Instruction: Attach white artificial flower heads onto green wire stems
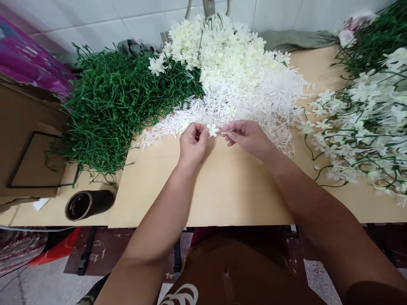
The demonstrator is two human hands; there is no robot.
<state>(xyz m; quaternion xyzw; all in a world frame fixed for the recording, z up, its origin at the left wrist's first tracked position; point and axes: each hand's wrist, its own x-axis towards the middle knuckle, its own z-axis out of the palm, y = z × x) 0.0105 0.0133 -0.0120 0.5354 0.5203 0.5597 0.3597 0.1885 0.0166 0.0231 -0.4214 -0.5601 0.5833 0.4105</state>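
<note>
Pinched in my left hand is a small white artificial flower, its petals facing my right hand. My right hand is closed on a thin white stamen, held just right of the flower with its tip close to the petals. Whether the two touch, I cannot tell. Right behind my hands lies a heap of loose white stamens. Above it rises a pile of cream-white flower heads. A tangle of green plastic stems spreads to the left of them.
Stemmed white flowers cover the table's right side. On the left stand a cardboard box and a dark cylinder lying on its side. A tiled wall closes off the back; the table's front edge runs before my body.
</note>
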